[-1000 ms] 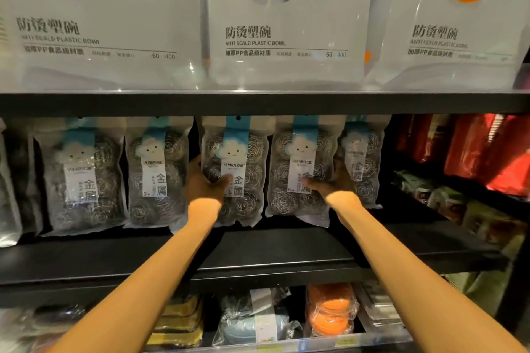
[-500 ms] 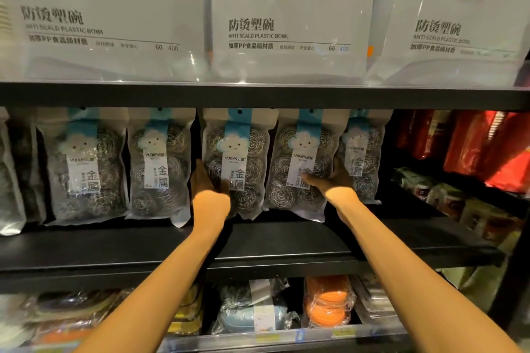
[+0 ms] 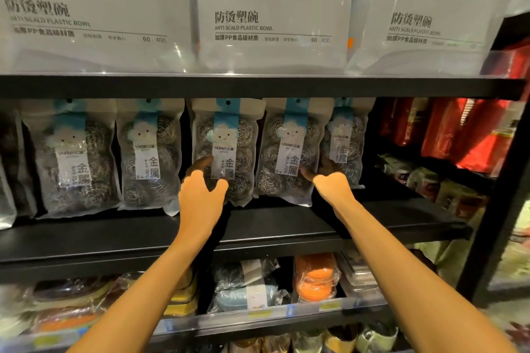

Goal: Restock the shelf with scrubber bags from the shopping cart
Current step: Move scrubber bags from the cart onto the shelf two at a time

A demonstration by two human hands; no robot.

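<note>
1. Nearest to us, on the lower shelf (image 3: 229,324), an orange wrapped pack (image 3: 315,278) is lying beside a blue-grey pack (image 3: 243,295), between our forearms.
2. Our left hand (image 3: 200,195) is spreading its fingers wide against the lower left of the middle scrubber bag (image 3: 226,149), with the thumb out to the right, and it is gripping nothing.
3. Our right hand (image 3: 329,180) is touching the lower right of the fourth scrubber bag (image 3: 286,152). Its fingers are lying in shadow between that bag and the fifth scrubber bag (image 3: 344,146), so we cannot tell whether they are pinching or only pressing.
4. All five scrubber bags are standing upright in a row on the black middle shelf (image 3: 100,238).
5. Farthest up, clear bowl packs (image 3: 272,23) are sitting on the top shelf (image 3: 258,87).
</note>
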